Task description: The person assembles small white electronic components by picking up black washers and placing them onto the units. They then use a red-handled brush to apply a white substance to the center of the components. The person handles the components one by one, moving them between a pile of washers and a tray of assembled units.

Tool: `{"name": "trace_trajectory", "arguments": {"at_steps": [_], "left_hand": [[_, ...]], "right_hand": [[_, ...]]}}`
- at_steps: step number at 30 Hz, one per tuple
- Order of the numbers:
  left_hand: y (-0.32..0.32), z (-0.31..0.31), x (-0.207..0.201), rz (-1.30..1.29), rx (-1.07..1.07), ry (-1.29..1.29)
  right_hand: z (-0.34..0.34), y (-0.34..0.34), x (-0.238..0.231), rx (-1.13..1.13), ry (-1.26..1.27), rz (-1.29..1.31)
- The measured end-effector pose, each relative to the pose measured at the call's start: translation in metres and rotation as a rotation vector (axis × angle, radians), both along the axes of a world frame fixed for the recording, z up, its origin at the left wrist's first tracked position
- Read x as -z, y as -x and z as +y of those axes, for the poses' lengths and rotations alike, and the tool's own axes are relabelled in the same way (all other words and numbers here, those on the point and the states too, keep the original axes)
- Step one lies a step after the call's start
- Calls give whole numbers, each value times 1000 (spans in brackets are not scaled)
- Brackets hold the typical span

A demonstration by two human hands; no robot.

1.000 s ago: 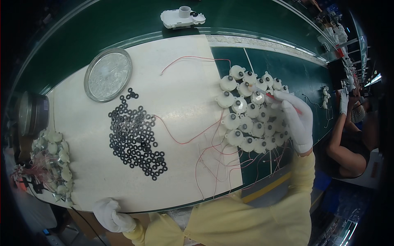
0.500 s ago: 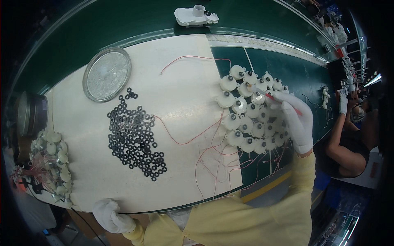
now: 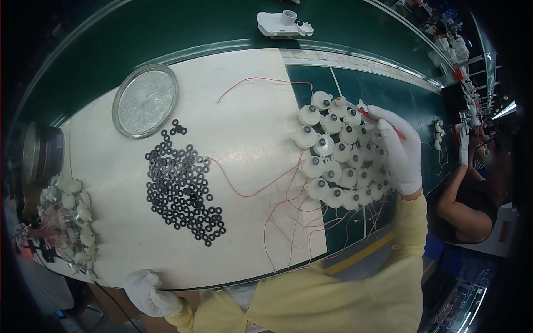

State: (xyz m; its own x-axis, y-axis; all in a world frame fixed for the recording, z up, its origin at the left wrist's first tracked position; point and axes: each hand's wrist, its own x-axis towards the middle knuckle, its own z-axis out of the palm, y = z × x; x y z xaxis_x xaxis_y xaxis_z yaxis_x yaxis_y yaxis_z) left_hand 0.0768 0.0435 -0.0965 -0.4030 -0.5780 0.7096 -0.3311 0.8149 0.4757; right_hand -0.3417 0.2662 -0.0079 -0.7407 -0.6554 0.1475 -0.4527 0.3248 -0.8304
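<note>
My right hand (image 3: 401, 152), in a white glove, grips a thin brush (image 3: 362, 111) with a red handle and pale tip. The tip reaches the upper part of a cluster of round white motor-like parts (image 3: 313, 165), each with a dark piece at its centre. Red wires trail from several of them. My gloved left hand (image 3: 149, 294) rests curled closed at the table's near edge, with nothing visible in it. Left of the cluster lies a loose spread of small black rings (image 3: 177, 186).
A round metal dish (image 3: 145, 101) stands at the far left of the white table sheet (image 3: 250, 122). More wired white parts (image 3: 69, 222) are heaped at the left edge. A white housing (image 3: 283, 25) sits beyond the table. Another person's arm (image 3: 452, 188) is at right.
The brush tip has moved up and slightly away from me, from one white part to another near the cluster's far side. The white housing beyond has shifted right. My left hand stays put.
</note>
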Motion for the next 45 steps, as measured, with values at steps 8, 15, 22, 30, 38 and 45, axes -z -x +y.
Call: {"name": "trace_trajectory", "arguments": {"at_steps": [8,15,22,30,38,45], "left_hand": [[0,0,1,8,-5,10],[0,0,1,12,-12,-6],[-2,1,3,29,-20,-11],[-2,0,2,24,-7,-2],[-3,1,3,40,-5,-21],[-3,-2,4,31,20,10]], "right_hand": [[0,1,6,-9,9,-26],[10,-2,7,2,-19,-24],[13,-5,4,22,3,-22],[0,-4,-1,-12,16,22],[20,-10,-3,18,2,13],[43,-25,-8,60,-18,10]]}}
